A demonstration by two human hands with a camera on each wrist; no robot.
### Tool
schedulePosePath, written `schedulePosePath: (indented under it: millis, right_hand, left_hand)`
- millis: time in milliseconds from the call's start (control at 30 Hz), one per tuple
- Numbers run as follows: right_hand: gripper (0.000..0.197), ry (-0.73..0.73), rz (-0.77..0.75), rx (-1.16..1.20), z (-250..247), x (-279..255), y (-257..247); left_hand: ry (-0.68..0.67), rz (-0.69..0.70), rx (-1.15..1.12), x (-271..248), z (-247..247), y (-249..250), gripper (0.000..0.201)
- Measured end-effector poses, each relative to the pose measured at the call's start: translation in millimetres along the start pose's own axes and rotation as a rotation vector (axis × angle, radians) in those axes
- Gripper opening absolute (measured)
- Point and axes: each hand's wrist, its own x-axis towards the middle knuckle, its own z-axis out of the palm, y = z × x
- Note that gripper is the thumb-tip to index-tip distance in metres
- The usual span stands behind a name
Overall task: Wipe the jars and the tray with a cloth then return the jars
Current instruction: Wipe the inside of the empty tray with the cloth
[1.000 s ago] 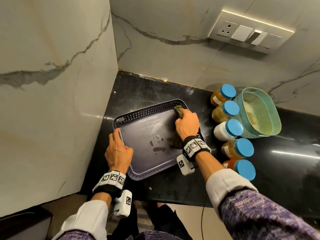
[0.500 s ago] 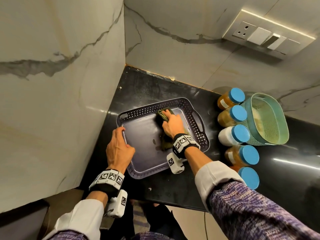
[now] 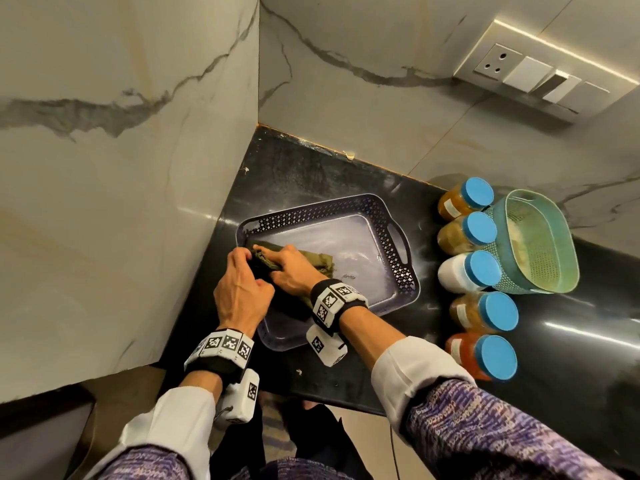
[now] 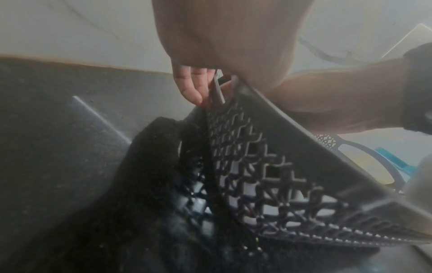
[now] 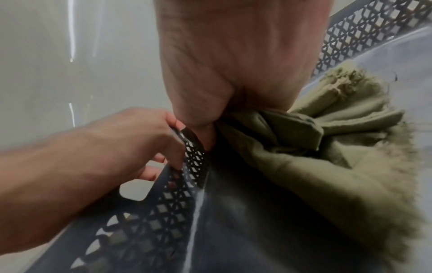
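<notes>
A dark purple tray point(image 3: 398, 265) with perforated walls lies on the black counter in the corner. My left hand point(image 3: 242, 285) grips its left rim point(image 4: 268, 110), fingers curled over the edge point(image 5: 173, 147). My right hand point(image 3: 291, 268) presses an olive-green cloth point(image 3: 318, 261) onto the tray floor beside that left wall; the cloth point(image 5: 327, 140) bunches under the palm. Several blue-lidded jars point(image 3: 481, 271) stand in a row on the counter right of the tray, apart from it.
A teal perforated basket point(image 3: 533, 244) sits right of the jars. Marble walls close in at the left and back, with a switch panel point(image 3: 540, 77) on the back wall. The counter's front edge point(image 3: 346, 407) runs just behind my wrists.
My right hand has swept the cloth from the tray's far right corner across to the left wall. My left hand has slid further along the left rim, meeting the right hand.
</notes>
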Motion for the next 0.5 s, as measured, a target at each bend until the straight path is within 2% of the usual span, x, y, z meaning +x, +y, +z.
schedulePosePath:
  millis: [133, 233, 300, 433, 500]
  right_hand:
    - [0.060, -0.040, -0.033, 0.096, -2, -11, 6]
    - [0.022, -0.113, 0.000, 0.093, -6, -32, 7]
    - [0.017, -0.159, 0.037, 0.066, -5, -42, 17]
    - [0.045, -0.301, 0.022, -0.038, -5, -63, 29]
    - [0.051, -0.368, 0.013, -0.108, -9, -72, 31]
  left_hand:
    - [0.037, -0.029, -0.025, -1, 3, 3, 0.044]
    - [0.057, -0.034, -0.036, -2, 5, 3, 0.044]
    - [0.068, -0.047, -0.041, -2, 5, 3, 0.042]
    - [0.059, -0.032, -0.040, 0, 6, 2, 0.041]
    - [0.025, 0.011, -0.019, 2, 5, 3, 0.041]
